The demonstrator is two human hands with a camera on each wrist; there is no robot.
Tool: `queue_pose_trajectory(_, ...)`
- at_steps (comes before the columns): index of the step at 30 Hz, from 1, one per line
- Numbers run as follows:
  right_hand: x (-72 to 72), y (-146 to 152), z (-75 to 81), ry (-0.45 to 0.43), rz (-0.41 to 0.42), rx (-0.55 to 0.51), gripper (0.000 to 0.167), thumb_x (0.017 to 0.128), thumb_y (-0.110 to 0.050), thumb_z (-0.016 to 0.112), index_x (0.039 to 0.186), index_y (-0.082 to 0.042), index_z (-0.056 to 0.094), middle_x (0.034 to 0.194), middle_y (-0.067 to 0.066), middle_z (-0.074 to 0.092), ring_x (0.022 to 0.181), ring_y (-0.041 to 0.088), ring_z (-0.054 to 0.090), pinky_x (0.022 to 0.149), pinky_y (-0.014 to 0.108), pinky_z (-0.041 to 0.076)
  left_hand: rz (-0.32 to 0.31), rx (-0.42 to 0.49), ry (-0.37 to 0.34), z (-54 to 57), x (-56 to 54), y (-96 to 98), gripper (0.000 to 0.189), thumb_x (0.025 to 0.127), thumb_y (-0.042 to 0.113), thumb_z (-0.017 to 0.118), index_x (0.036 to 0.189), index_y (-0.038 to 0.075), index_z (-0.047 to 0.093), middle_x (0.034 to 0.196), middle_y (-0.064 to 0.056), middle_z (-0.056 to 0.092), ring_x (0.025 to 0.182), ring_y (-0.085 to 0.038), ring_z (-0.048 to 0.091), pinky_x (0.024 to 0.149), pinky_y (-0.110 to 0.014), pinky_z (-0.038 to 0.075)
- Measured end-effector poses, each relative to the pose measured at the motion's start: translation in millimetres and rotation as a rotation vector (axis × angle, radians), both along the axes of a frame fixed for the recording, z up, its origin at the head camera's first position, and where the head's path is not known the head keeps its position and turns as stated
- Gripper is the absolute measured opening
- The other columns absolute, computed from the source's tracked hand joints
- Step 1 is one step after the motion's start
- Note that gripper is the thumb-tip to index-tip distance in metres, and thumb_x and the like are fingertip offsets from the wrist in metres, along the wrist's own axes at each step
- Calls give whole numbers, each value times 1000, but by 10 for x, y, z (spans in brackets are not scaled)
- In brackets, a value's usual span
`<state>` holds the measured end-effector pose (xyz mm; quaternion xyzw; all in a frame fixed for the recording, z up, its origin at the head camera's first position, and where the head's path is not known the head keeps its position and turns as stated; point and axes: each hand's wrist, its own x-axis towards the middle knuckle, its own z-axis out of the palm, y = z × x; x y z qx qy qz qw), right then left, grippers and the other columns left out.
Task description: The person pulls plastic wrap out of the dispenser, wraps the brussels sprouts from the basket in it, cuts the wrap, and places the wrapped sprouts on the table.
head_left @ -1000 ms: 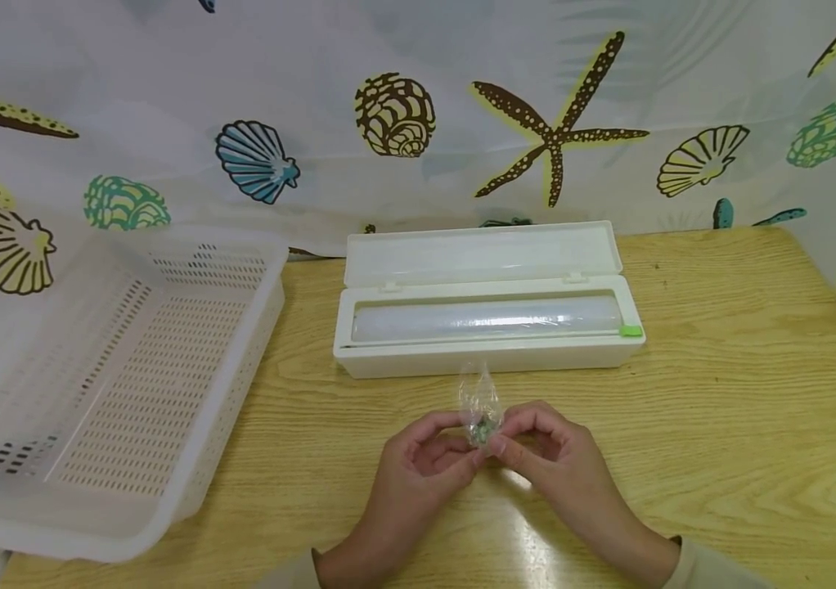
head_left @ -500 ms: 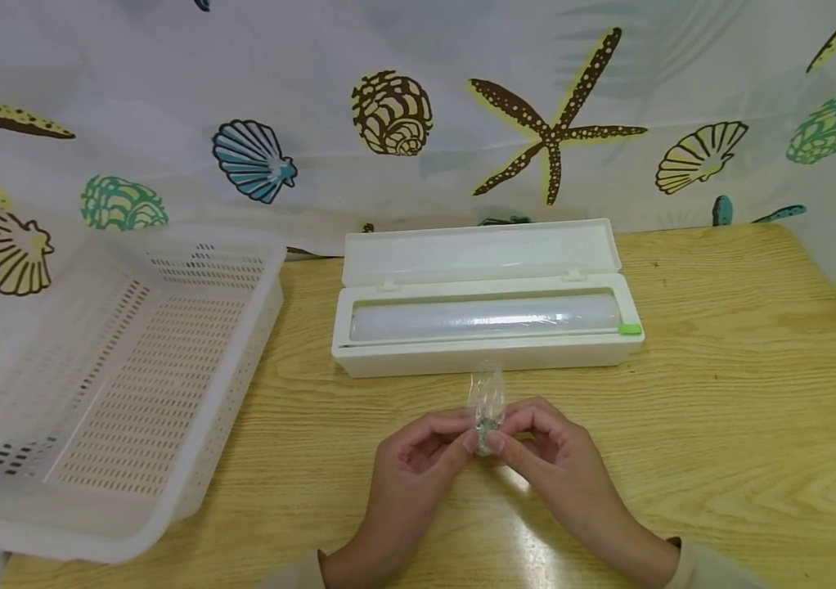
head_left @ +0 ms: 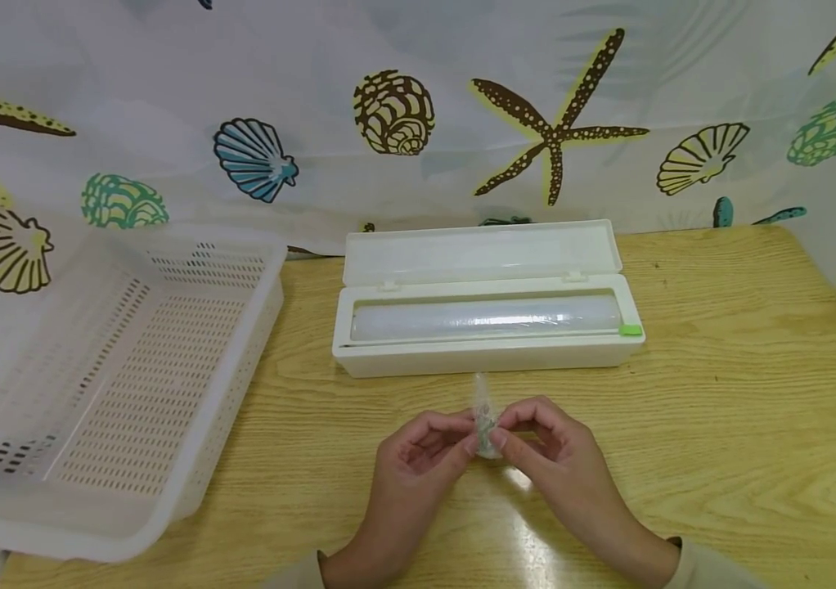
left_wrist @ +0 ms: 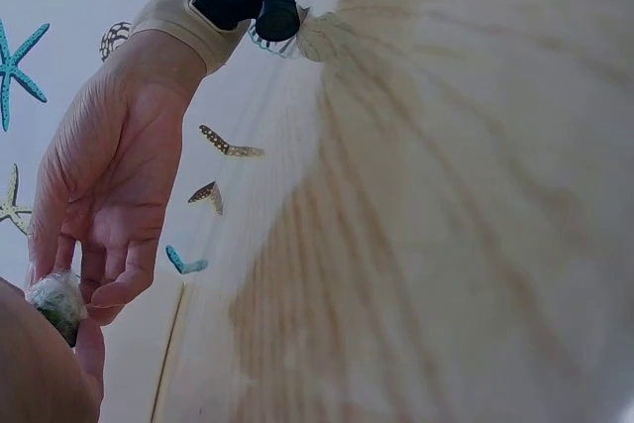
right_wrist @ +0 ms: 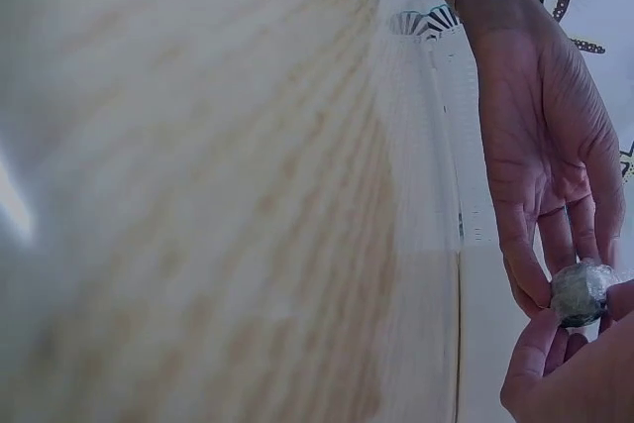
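Between the two hands, over the table in front of the dispenser box, is a small green thing wrapped in clear plastic film (head_left: 487, 440). A narrow tail of film sticks up from it toward the box in the head view. My left hand (head_left: 420, 465) pinches the bundle's left side between thumb and fingers. From the right, my right hand (head_left: 559, 460) pinches it with thumb and index finger. Up close in the right wrist view, the bundle (right_wrist: 580, 292) looks rounded, with crinkled film over it. Green shows on the underside of the bundle (left_wrist: 57, 306) in the left wrist view.
Just beyond the hands stands a white dispenser box (head_left: 487, 360), lid raised, with a roll of plastic wrap (head_left: 484, 317) inside. A green tab (head_left: 630, 330) marks its right end. At left is a white perforated basket (head_left: 193, 442). A shell-print curtain (head_left: 330, 98) hangs behind.
The loose film above the bundle was wide and has become a narrow tail. The bundle has turned between the fingers, and my left thumb has moved slightly up along it.
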<state>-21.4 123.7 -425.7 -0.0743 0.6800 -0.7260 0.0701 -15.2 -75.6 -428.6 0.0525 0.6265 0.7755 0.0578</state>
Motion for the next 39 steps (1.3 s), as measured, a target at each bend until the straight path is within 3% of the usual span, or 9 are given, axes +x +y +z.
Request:
queue_pose_trajectory(11, 9, -2, -21, 6, 17, -23, 12, 104, -3, 75, 112, 4, 70, 115, 15, 67, 106, 21, 69, 91, 35, 63, 31, -36, 19, -3, -6, -27, 11, 99, -2, 79, 108, -8, 76, 125, -12, 78, 120, -32, 73, 100, -39, 61)
queue_pose_trajectory(22, 2, -30, -43, 3, 16, -64, 12, 101, 1, 76, 111, 3, 70, 120, 19, 65, 113, 21, 67, 91, 33, 64, -14, 11, -83, -2, -12, -28, 32, 103, 1, 75, 134, -7, 69, 133, -21, 70, 120, -32, 71, 104, -40, 59)
queue_pose_trajectory(27, 8, -28, -40, 13, 20, -62, 11, 102, 1, 76, 110, 3, 70, 120, 19, 64, 115, 24, 67, 95, 35, 63, -39, 6, -55, -10, -19, -43, 29, 103, 2, 76, 131, -3, 72, 130, -19, 71, 115, -33, 73, 102, -44, 60)
queue_pose_trajectory(34, 25, -34, -34, 10, 31, -76, 11, 102, 1, 76, 111, 3, 70, 121, 18, 64, 119, 26, 66, 99, 39, 62, -143, 161, -21, -42, -14, -58, 28, 106, -2, 70, 133, -11, 69, 129, -28, 71, 105, -33, 78, 93, -53, 63)
queue_pose_trajectory(39, 33, -37, -33, 46, 34, -72, 14, 101, 2, 77, 113, 2, 70, 122, 18, 64, 119, 25, 64, 101, 36, 60, -146, 202, 49, -77, 10, -59, 27, 106, -5, 68, 130, -16, 67, 132, -25, 69, 110, -30, 76, 93, -55, 63)
